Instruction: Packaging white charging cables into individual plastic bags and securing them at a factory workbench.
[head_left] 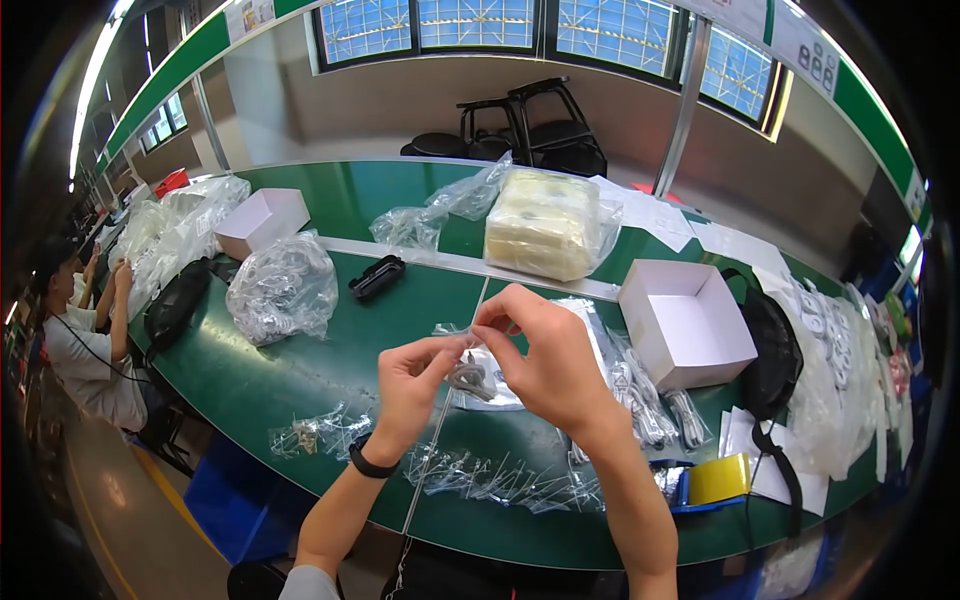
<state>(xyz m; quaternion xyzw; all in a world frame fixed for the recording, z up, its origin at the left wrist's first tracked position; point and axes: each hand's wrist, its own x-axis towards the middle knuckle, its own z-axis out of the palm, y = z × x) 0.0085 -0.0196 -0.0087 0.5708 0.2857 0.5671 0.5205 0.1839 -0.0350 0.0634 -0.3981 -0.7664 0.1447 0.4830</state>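
Clear plastic bag (478,378) with a coiled grey cable inside hangs above the middle of the green tabletop (280,375), near its front edge, pinched at its top between both hands. Left hand (412,385) fingers are closed on the bag's left corner, and right hand (545,360) fingers are closed on the upper rim. This looks like the closing of the mouth; the next move likely calls for an even pull along the rim. More bagged cables (640,395) lie just right, beside an open white box (685,320).
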